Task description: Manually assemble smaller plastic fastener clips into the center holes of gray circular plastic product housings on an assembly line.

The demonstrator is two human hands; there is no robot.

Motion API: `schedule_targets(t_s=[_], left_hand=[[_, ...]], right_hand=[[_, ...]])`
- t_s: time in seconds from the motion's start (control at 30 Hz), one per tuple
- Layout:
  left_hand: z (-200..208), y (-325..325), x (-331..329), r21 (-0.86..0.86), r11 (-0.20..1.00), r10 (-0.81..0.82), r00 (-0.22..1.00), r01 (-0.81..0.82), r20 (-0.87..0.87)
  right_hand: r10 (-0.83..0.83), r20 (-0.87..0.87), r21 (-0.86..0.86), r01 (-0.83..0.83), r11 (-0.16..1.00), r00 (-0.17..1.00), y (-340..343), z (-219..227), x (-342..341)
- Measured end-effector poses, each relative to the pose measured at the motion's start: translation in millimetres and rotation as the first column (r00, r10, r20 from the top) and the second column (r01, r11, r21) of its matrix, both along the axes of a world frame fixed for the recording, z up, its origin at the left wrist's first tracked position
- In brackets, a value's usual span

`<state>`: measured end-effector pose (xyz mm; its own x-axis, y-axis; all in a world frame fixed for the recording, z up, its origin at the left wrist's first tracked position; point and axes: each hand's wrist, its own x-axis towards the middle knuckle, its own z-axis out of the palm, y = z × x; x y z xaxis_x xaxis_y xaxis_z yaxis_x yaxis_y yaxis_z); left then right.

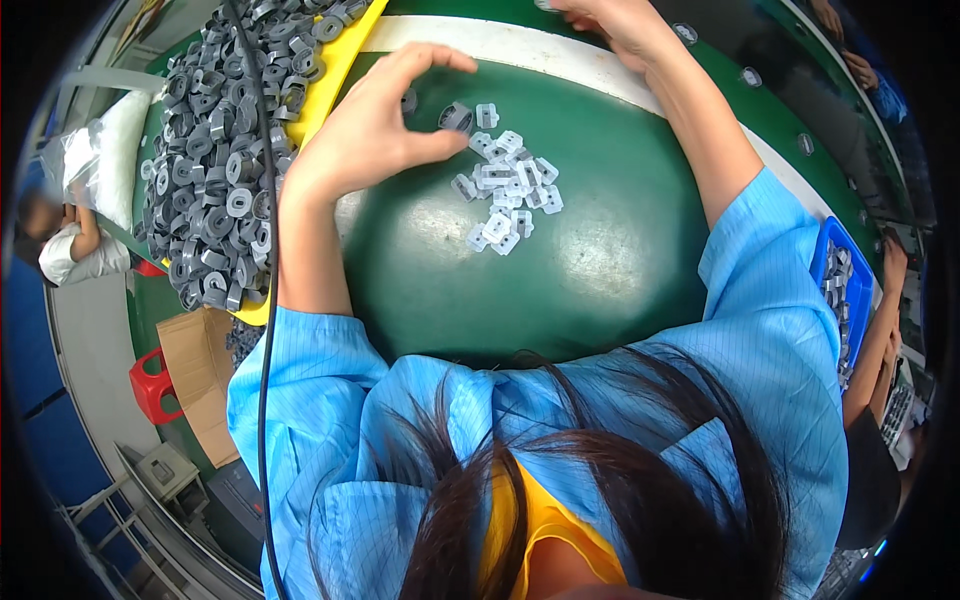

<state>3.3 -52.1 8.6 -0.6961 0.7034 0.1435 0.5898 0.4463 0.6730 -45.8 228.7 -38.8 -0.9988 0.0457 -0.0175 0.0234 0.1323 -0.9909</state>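
Bright overhead light, belt glare, fisheye edges.

The left hand (375, 125) hovers over the green bench (600, 250), its fingers (440, 60) curled apart above a small grey plastic ring part (457, 117) that lies at the thumb tip. Just beside it lies a loose heap of small pale translucent plastic clips (505, 190). A yellow tray (335, 75) heaped with grey plastic ring parts (215, 160) sits at the left. The right hand (615, 22) reaches to the bench's far white edge, partly cut off. A blue bin (858, 285) stands at the right.
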Motion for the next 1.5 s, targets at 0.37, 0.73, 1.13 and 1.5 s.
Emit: schedule_targets(t_s=[0.37,0.73,1.13,1.5], left_hand=[[-30,6,-19,0.403,0.859,0.126,0.893,-0.316,0.432],[-44,23,-25,0.497,0.759,0.281,0.900,-0.421,0.334],[-33,46,1,0.513,0.800,0.283,0.949,-0.312,0.138],[-43,47,-3,0.596,0.731,0.259,0.943,-0.333,0.208]], right_hand=[[0.057,-0.475,0.559,0.251,0.790,0.878,-17,23,23],[0.558,-0.073,0.753,-0.321,0.575,0.827,-60,43,67],[0.137,-0.220,0.344,-0.054,0.937,0.966,-62,43,55],[0.185,-0.191,0.249,-0.135,0.959,0.964,-64,43,61]])
